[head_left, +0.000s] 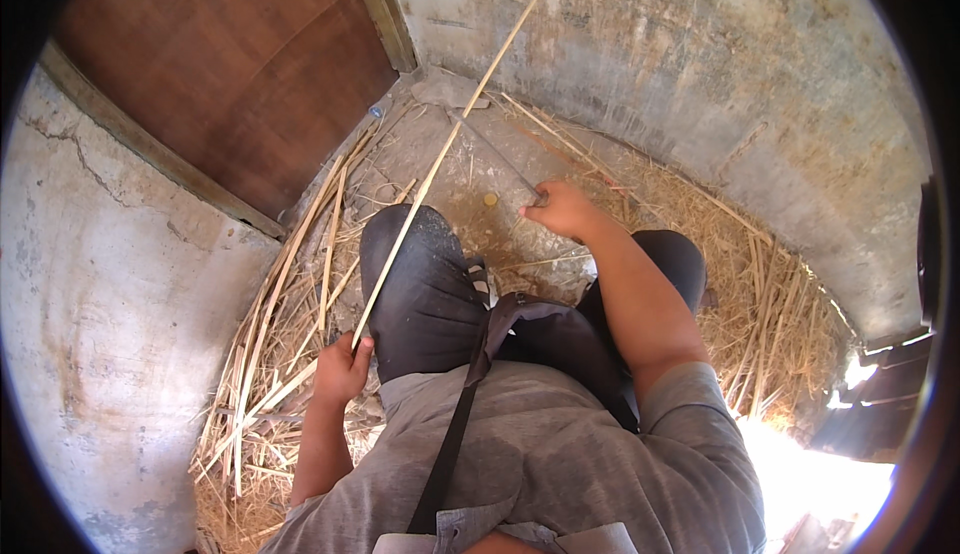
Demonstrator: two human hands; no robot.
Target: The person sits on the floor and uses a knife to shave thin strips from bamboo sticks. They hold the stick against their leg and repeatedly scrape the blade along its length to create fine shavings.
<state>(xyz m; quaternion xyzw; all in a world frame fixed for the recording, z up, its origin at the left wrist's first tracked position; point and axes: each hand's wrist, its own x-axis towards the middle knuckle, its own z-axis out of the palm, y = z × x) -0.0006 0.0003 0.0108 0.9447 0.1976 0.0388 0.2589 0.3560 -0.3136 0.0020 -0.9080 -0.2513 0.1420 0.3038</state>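
My left hand (343,369) is closed around the lower end of a long, pale bamboo strip (430,176). The strip slants up and away over my left knee, its far end raised in front of the wall. In my right hand (562,211), held out between the knees, is a long thin knife (498,154) with a dark, narrow blade. The blade's far end meets or crosses the strip beyond the knee; whether they touch, I cannot tell. Most of the handle is hidden in my fist.
Split bamboo strips (262,309) lie piled to my left, below a brown door (240,64). Shavings and more strips (760,304) cover the ground on the right. A stained wall (690,64) curves close ahead, and a flat stone (447,89) lies in the corner.
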